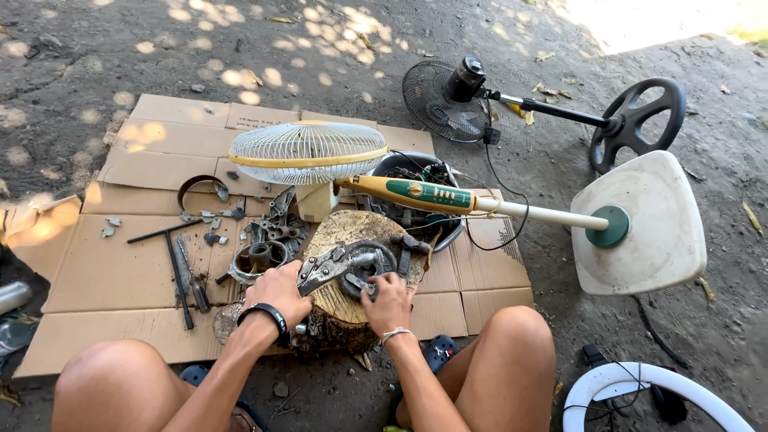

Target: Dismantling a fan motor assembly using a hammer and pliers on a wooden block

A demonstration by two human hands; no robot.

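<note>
Knees frame both hands: left hand (276, 292) grips pliers (324, 268), right hand (386, 300) pins motor (366, 268) on stump (352, 308); fan (308, 152) stripped, motor still whole

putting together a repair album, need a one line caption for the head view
Left hand grips pliers and right hand steadies a round metal part on a tree stump.
</note>
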